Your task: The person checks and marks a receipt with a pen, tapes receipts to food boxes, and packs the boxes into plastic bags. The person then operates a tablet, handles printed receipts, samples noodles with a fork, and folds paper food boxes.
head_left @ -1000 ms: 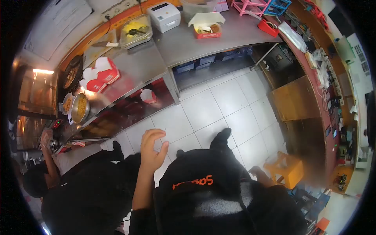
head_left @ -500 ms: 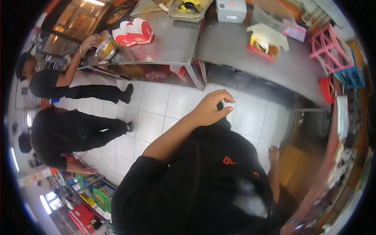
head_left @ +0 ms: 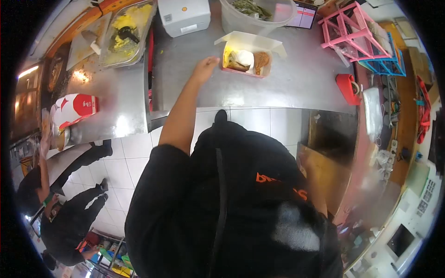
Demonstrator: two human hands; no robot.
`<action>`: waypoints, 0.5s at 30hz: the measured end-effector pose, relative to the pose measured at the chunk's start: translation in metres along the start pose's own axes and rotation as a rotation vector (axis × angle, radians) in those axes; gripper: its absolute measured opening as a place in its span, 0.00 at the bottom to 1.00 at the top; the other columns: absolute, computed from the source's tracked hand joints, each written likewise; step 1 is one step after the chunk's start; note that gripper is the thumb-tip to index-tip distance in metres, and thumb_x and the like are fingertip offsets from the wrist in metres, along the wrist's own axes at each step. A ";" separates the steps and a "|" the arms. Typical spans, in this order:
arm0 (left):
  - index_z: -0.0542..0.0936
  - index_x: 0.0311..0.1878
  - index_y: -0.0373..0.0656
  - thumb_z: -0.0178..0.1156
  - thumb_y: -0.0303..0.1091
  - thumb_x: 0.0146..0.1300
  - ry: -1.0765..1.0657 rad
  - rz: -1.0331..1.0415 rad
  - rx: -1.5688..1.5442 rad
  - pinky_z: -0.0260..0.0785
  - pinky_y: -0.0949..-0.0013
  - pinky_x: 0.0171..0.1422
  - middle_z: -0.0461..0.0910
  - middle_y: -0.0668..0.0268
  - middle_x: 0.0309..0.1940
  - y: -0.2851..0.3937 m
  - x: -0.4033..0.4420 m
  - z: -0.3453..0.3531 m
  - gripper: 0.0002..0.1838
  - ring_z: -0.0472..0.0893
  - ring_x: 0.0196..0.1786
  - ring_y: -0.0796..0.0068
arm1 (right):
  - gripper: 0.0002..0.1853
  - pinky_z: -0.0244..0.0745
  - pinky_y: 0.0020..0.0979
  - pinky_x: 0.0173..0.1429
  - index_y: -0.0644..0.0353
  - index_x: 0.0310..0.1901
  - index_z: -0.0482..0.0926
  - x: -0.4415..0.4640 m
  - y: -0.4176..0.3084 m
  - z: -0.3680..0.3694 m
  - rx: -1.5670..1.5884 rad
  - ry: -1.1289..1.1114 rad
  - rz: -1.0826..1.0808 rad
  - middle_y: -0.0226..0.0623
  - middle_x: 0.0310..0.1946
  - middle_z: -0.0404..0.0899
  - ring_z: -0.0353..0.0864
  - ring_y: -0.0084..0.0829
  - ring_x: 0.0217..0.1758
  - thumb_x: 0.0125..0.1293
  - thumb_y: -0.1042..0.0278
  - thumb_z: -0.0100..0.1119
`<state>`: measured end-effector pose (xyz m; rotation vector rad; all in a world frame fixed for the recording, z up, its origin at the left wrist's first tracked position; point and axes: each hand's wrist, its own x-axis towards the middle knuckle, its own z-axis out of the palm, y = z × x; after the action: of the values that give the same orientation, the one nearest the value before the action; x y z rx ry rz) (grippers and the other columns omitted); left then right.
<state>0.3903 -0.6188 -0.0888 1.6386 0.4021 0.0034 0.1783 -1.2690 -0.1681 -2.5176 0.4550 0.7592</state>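
My left hand [head_left: 205, 69] is stretched out over the steel counter, its fingertips just left of an open meal box [head_left: 268, 72]. Nothing shows in it; its fingers look loosely bent and apart from the box. Inside the box lie a white mound like rice [head_left: 243, 58], a brown fried piece like chicken [head_left: 262, 63] and some yellow food [head_left: 227, 56]. The box's pale lid [head_left: 250, 41] stands raised at the back. Low at my right side, my right hand [head_left: 303, 167] is smeared and partly hidden by my shirt; its fingers cannot be made out.
Behind the box are a white machine [head_left: 184, 17] and a clear tub [head_left: 257, 23] with green contents. A pink rack [head_left: 347, 32] and a red tape dispenser [head_left: 347, 90] stand rightward. Leftward are a yellow-food tray [head_left: 127, 34], a red-white carton [head_left: 76, 109] and two people.
My left hand has moved from in front of my body to beside the meal box. The view has shifted toward the right-hand counter, which is closer. My right hand has moved and blurred.
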 end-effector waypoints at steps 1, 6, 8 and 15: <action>0.77 0.53 0.38 0.59 0.44 0.66 -0.007 -0.003 0.002 0.70 0.73 0.48 0.82 0.67 0.40 0.003 0.012 0.007 0.20 0.78 0.42 0.78 | 0.21 0.76 0.33 0.45 0.62 0.49 0.78 -0.001 -0.033 -0.017 -0.080 -0.034 0.021 0.44 0.35 0.83 0.82 0.34 0.40 0.56 0.60 0.65; 0.78 0.50 0.36 0.64 0.40 0.62 -0.358 -0.028 0.057 0.72 0.72 0.41 0.83 0.65 0.31 0.008 0.041 0.052 0.19 0.79 0.32 0.81 | 0.19 0.76 0.32 0.45 0.63 0.49 0.78 0.016 -0.141 -0.063 0.082 0.009 -0.136 0.46 0.35 0.83 0.82 0.33 0.39 0.59 0.62 0.63; 0.77 0.51 0.37 0.64 0.42 0.62 -0.371 -0.011 0.103 0.72 0.71 0.41 0.83 0.64 0.32 0.001 0.036 0.083 0.21 0.80 0.33 0.79 | 0.17 0.75 0.32 0.45 0.63 0.48 0.78 0.044 -0.157 -0.070 0.197 0.097 -0.253 0.46 0.35 0.83 0.82 0.33 0.39 0.60 0.63 0.62; 0.75 0.56 0.39 0.66 0.51 0.58 -0.398 -0.038 0.352 0.72 0.64 0.48 0.82 0.58 0.38 0.026 -0.017 0.180 0.30 0.81 0.41 0.66 | 0.16 0.74 0.29 0.43 0.62 0.50 0.78 0.102 -0.265 -0.130 0.501 0.279 -0.456 0.37 0.33 0.81 0.80 0.27 0.38 0.62 0.65 0.61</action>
<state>0.4241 -0.7982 -0.0808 1.9227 0.1299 -0.4371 0.4300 -1.1333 -0.0419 -2.1291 0.1220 0.0987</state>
